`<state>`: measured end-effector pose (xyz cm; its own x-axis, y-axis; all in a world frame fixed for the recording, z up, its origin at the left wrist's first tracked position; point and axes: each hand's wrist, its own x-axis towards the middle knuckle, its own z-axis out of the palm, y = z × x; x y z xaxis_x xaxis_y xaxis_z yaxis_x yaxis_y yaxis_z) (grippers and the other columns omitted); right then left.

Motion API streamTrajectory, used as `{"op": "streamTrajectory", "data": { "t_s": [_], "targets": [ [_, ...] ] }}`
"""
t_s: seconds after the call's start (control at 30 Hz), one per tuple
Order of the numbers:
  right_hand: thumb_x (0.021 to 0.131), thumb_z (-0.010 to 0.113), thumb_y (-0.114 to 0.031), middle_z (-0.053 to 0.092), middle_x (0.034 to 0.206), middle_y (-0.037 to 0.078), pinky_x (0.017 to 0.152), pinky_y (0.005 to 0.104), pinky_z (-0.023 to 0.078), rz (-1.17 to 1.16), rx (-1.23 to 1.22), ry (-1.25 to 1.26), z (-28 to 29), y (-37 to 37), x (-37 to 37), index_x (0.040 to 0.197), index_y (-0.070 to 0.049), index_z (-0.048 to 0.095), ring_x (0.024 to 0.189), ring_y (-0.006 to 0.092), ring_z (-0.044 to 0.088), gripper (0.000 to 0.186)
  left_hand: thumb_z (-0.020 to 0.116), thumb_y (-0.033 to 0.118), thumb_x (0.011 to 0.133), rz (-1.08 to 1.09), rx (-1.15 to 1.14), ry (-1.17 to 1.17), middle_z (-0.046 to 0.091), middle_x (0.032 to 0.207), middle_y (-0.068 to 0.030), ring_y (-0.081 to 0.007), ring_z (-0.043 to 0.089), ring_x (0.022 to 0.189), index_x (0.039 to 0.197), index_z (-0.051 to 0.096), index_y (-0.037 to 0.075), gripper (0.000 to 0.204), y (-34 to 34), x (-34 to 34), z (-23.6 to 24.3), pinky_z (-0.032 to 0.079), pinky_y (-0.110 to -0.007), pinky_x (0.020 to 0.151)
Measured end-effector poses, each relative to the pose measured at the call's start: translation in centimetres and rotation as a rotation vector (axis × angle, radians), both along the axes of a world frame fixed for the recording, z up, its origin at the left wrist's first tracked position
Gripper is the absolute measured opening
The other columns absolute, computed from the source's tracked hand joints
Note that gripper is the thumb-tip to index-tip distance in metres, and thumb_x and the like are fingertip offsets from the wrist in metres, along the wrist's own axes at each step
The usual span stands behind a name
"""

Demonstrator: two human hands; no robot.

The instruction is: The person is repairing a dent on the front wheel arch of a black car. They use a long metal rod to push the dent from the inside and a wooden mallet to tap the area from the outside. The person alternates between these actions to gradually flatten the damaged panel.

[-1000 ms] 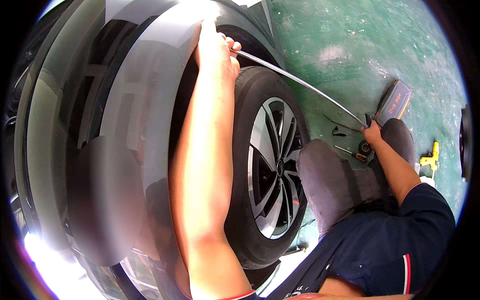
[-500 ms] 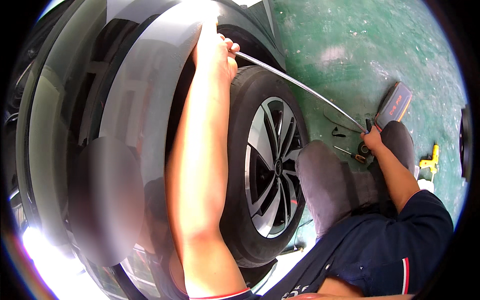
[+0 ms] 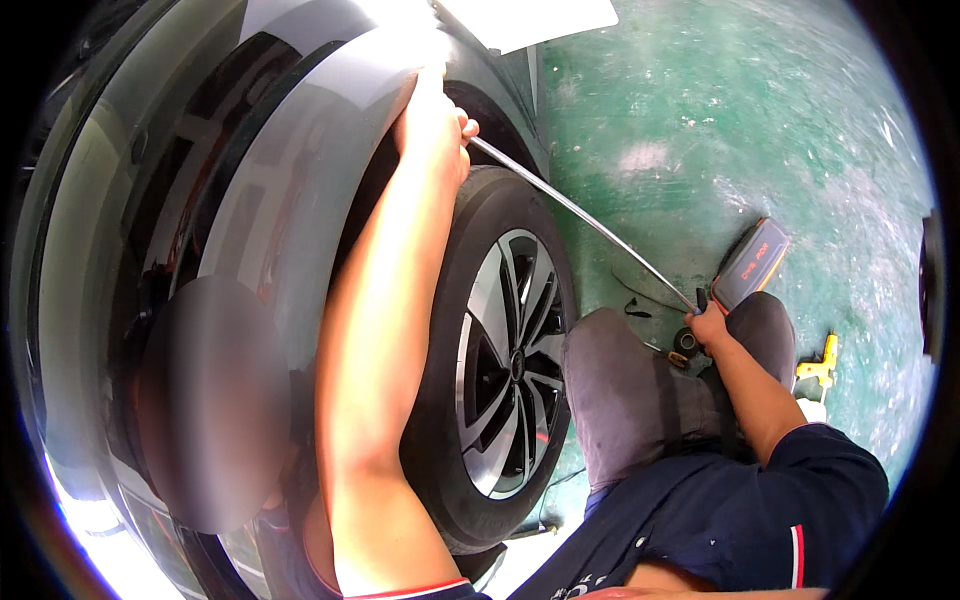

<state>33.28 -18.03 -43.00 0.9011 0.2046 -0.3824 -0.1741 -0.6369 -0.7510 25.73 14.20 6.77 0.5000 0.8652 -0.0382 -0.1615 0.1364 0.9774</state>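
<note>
A long silvery metal rod (image 3: 590,222) runs slantwise from the wheel arch down to the right. At its upper end my left hand (image 3: 432,130) is at the edge of the grey car fender (image 3: 300,165), fingers curled at the rod, one finger stretched up against the bright bodywork. The rod's tip is out of sight behind that hand and the arch. Above my knee, my right hand (image 3: 708,327) is closed round the rod's lower, dark-handled end. Below the rod stands the car wheel (image 3: 512,365), with its black tyre and silver-and-black spokes.
On the green floor (image 3: 640,90) lie a dark case with orange trim (image 3: 752,265), a yellow glue gun (image 3: 822,360), a black roll (image 3: 685,343) and a partly hidden screwdriver (image 3: 676,359). A bright white panel (image 3: 545,20) juts in at the top.
The whole view has shifted, so the wheel, rod and floor items appear lower and farther left. More of the white panel shows at the top. Both hands keep their places on the rod.
</note>
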Motion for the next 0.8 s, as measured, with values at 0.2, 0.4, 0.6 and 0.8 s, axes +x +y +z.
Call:
{"op": "streamTrajectory", "data": {
  "t_s": [0.2,0.4,0.6,0.8],
  "targets": [
    [0.080,0.076,-0.021,0.067,0.108,0.028,0.084,0.0459,0.052,0.025,-0.034,0.042,-1.5,2.4,-1.3,0.113,0.005,0.056,0.101,0.0425,0.067,0.047,0.064,0.027,0.098,0.048,0.041,0.030,0.034,0.064,0.0016,-0.0093,0.030,0.047,0.085,0.046,0.009,0.029,-0.5,0.0,0.4,0.034,-0.028,0.047],
    [0.081,0.077,-0.022,0.066,0.109,0.029,0.084,0.0469,0.052,0.040,-0.028,0.050,-3.2,2.6,-1.5,0.113,0.007,0.054,0.101,0.0438,0.066,0.049,0.066,0.027,0.097,0.056,0.066,0.087,0.034,0.063,0.0023,-0.0089,0.031,0.047,0.085,0.046,0.009,0.029,-1.2,0.5,0.5,0.034,-0.028,0.047],
    [0.082,0.076,-0.016,0.065,0.103,0.027,0.080,0.0484,0.051,0.031,0.027,-0.023,-0.3,0.7,0.0,0.110,0.006,0.054,0.095,0.0409,0.067,0.042,0.064,0.023,0.098,0.023,0.037,-0.010,0.034,0.064,0.0023,-0.0090,0.030,0.048,0.084,0.046,0.010,0.027,-0.2,-0.1,0.1,0.034,-0.029,0.048],
    [0.081,0.076,-0.019,0.067,0.105,0.030,0.084,0.0474,0.052,-0.002,-0.064,-0.128,-0.3,-0.4,0.8,0.111,0.006,0.054,0.101,0.0432,0.067,0.045,0.064,0.025,0.099,-0.024,0.005,-0.067,0.034,0.063,0.0017,-0.0091,0.030,0.048,0.082,0.045,0.010,0.029,0.5,0.1,-0.4,0.034,-0.030,0.048]
  ]
}}
